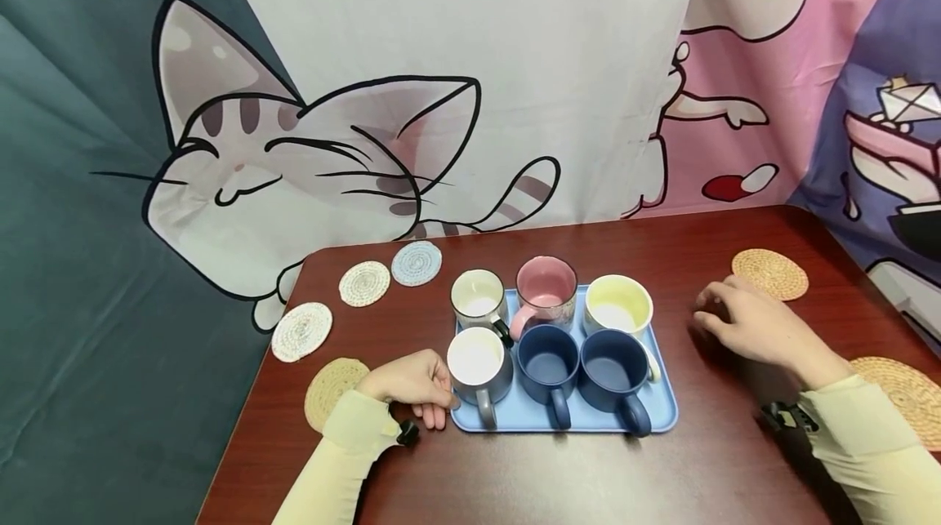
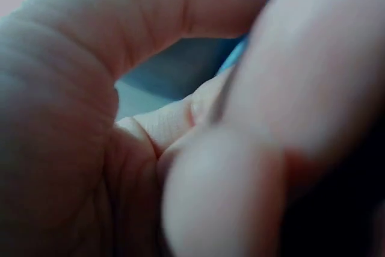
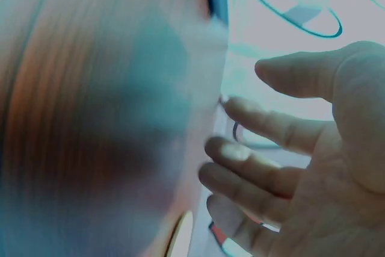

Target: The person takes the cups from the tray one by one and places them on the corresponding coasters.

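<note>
A light blue tray (image 1: 507, 424) carries several mugs in two rows. At its back stand a cream mug (image 1: 478, 296) with a black handle, a pink mug (image 1: 546, 286) and a pale yellow mug (image 1: 619, 304). In front are a grey mug (image 1: 481, 370) with a white inside and two navy mugs, one in the middle (image 1: 547, 362) and one at right (image 1: 613, 374). My left hand (image 1: 419, 386) holds the tray's left edge with curled fingers, close against the grey mug. Right of the tray, my right hand (image 1: 757, 325) hovers over the table, fingers loosely bent and holding nothing.
Woven coasters lie at left: a white one (image 1: 302, 332), a cream one (image 1: 364, 284), a blue-grey one (image 1: 416, 264) and a tan one (image 1: 331, 390). Two straw mats, one round (image 1: 769, 273) and one larger (image 1: 900, 394), are at right. A printed curtain (image 1: 588, 84) hangs behind the table.
</note>
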Demonstrator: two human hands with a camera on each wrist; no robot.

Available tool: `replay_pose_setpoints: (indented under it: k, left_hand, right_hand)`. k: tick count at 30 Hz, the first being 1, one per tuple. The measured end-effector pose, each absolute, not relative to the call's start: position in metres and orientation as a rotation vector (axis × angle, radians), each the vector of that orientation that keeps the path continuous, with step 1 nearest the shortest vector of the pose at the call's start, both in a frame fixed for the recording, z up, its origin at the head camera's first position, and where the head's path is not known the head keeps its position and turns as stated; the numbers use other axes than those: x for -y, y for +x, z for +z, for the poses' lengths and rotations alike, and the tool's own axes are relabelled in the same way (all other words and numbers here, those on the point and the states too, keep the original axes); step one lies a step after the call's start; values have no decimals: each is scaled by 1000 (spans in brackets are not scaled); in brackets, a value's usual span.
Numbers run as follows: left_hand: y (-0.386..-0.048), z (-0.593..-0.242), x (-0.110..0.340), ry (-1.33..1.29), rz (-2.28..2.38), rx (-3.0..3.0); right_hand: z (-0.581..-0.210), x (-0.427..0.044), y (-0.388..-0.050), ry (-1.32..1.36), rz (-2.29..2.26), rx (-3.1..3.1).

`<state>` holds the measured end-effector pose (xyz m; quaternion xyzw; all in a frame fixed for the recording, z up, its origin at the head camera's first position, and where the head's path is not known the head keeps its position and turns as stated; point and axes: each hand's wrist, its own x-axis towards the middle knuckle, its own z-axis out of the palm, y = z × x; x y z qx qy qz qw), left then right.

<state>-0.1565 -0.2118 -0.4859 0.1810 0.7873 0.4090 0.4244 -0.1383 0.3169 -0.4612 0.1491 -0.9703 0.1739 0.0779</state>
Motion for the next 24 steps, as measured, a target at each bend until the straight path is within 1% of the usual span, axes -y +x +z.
replay_pose_setpoints:
  k: [6,10,14,18,20,24]
  left_hand:
    - [-161,-487,217,459,1138,-1981]
    - [-165,-492,214,409,1245,-2068]
    - [-168,-499,209,356,1338,-2167]
    - [-169,-503,206,349,1336,-2244]
    - [-170,-502,206,352,1321,-2256]
    - [-174,-501,205,361,1293,-2228]
  right_hand:
    - [-465,-343,-142,328,470,2903]
    - [-466,-357,-143,250,416,2956]
    - [-467,-365,-147,166,397,3026]
    - [-469,-368,-152,101,398,3116]
    - [-469,-368,-154,93,393,3146]
    - [-471,-363,-158,156,372,3144]
